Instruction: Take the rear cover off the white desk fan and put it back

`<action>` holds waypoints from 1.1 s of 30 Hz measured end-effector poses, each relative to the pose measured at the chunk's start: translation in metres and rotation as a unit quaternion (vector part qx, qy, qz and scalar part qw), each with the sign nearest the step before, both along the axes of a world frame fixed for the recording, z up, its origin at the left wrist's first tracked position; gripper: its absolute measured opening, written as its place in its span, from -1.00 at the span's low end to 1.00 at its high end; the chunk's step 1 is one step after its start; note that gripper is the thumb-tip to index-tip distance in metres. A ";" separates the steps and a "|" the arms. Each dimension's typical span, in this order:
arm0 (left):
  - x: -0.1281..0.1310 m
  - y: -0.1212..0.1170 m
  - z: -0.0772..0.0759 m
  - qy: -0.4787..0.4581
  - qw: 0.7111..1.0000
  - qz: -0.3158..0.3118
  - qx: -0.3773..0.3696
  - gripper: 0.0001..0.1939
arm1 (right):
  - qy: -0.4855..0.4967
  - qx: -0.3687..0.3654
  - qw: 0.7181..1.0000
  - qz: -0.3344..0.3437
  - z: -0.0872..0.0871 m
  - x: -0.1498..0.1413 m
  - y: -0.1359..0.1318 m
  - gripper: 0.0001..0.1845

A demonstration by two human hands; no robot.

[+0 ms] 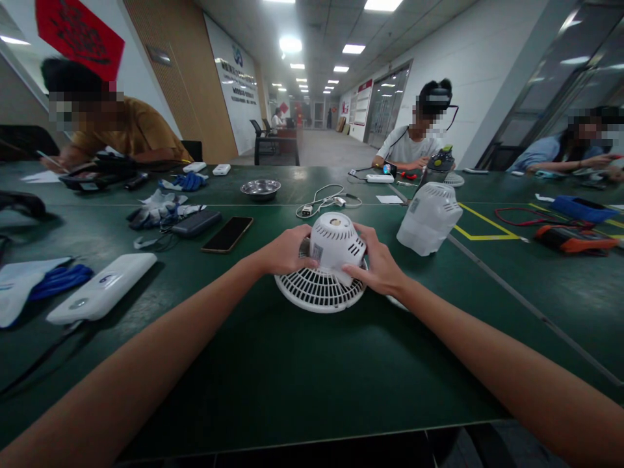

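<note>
A white fan head rests grille-down on the green table before me. Its round slatted grille (322, 290) lies against the tabletop and its vented motor housing (336, 239) points up. My left hand (290, 252) is closed around the left side of the housing, thumb at the front. On the opposite side my right hand (376, 265) grips the housing, its thumb low on the front. Fingers behind the housing are partly hidden. Just beyond the fan lies a coiled white cable (325, 200).
Nearby are a phone (227, 234), a dark power bank (196, 223), a white power bank (103, 288), a metal bowl (260, 189), gloves (158, 209), a translucent white plastic part (429, 219) and an orange-and-black tool (574, 239). Several people sit across the green table (312, 377).
</note>
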State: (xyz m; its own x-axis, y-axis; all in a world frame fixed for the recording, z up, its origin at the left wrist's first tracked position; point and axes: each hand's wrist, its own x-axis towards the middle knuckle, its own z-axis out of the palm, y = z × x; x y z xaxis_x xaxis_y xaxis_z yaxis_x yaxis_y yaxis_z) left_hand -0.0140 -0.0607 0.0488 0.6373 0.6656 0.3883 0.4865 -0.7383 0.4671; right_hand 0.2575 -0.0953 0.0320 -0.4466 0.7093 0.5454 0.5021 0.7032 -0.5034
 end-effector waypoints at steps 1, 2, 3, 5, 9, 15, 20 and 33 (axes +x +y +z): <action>-0.001 0.000 -0.001 -0.010 1.000 0.002 -0.003 -0.35 | -0.005 -0.014 1.000 0.011 0.002 0.002 0.000 0.01; -0.001 0.000 -0.002 -0.025 1.000 0.000 -0.011 -0.34 | -0.007 -0.033 0.999 0.025 0.003 0.004 -0.001 0.03; -0.001 0.000 -0.003 -0.039 0.999 -0.008 -0.025 -0.27 | -0.006 -0.055 0.998 0.039 0.004 0.005 -0.001 0.04; 0.002 -0.002 -0.005 -0.066 0.996 -0.037 -0.055 -0.01 | -0.002 -0.088 0.994 0.063 0.004 0.007 -0.001 0.05; 0.013 -0.009 -0.009 -0.088 0.993 -0.064 -0.040 0.38 | 0.008 -0.107 0.991 0.085 0.003 0.006 0.001 0.10; 0.023 -0.017 -0.012 -0.098 0.995 -0.025 0.024 0.35 | 0.011 -0.136 0.987 0.080 0.009 0.004 -0.002 0.12; 0.023 -0.018 -0.011 -0.093 0.995 -0.004 0.023 0.26 | -0.003 -0.131 0.988 0.076 0.013 0.002 -0.004 0.11; 0.012 -0.008 -0.009 -0.072 0.996 -0.051 -0.004 0.39 | 0.000 -0.143 0.986 0.088 0.013 0.004 -0.003 0.07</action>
State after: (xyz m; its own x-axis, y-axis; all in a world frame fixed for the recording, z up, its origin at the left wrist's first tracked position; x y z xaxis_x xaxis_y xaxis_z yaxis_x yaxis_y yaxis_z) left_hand -0.0022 -0.0683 0.0395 0.6400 0.6037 0.4754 0.3374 -0.7766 0.5320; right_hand 0.2616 -0.0986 0.0451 -0.5769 0.7453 0.3342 0.3843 0.6087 -0.6941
